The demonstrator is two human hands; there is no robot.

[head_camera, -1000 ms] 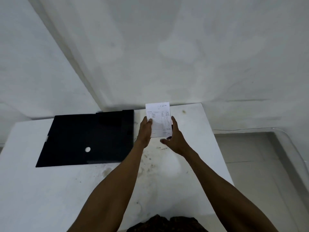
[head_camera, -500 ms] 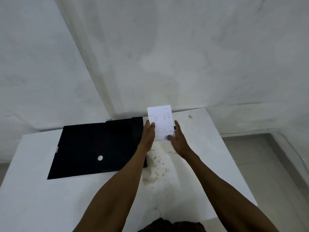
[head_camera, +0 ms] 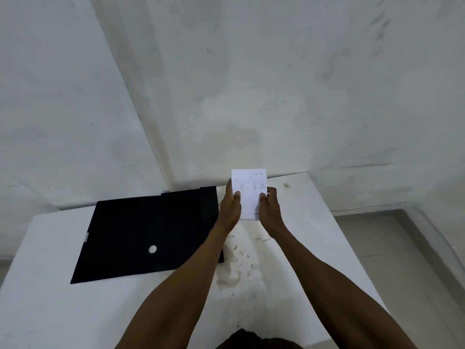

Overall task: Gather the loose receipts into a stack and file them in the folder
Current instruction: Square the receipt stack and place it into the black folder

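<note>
Receipts (head_camera: 249, 193), stacked upright, I observe pinched at both side edges by left hand (head_camera: 230, 210) and right hand (head_camera: 270, 211) near the table's (head_camera: 314, 222) far edge, beside the closed black folder (head_camera: 146, 235).

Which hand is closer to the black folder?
Left. The left hand holds the receipts by their left edge, right beside the folder and its right edge. The right hand holds their other edge, farther from the folder.

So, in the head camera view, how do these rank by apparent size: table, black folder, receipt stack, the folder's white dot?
Largest to smallest:
1. white table
2. black folder
3. receipt stack
4. white dot
None look close.
</note>
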